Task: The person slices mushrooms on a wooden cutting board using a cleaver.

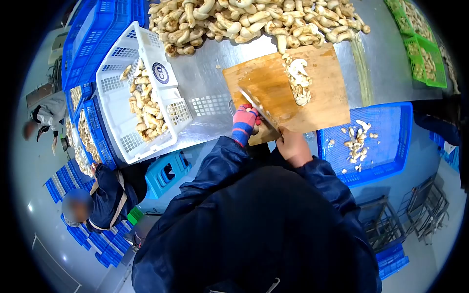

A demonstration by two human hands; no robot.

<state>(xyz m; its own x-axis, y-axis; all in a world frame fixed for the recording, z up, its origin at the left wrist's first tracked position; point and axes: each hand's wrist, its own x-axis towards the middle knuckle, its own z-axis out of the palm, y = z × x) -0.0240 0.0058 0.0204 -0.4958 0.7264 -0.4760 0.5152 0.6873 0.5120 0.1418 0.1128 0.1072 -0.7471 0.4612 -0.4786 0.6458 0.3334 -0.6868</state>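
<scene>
My right hand (294, 147) is bare and closed around the handle of a knife (260, 110). The blade slants up and left over the near part of a wooden cutting board (320, 93). My left hand (244, 120), in a pink and blue striped glove, is closed beside the blade at the board's left edge. A brownish piece that looks like a mushroom (255, 130) shows partly under its fingers. Sliced mushrooms (299, 80) lie in a strip across the board. Behind the board, whole mushrooms (249, 22) are heaped on the metal table (198, 78).
Left of the board, a white crate (111, 84) holds mushrooms, with blue crates (100, 36) beyond it. A blue basket (408, 132) with mushroom pieces sits at the right. Green baskets (430, 80) stand far right. A co-worker (110, 195) is at the left.
</scene>
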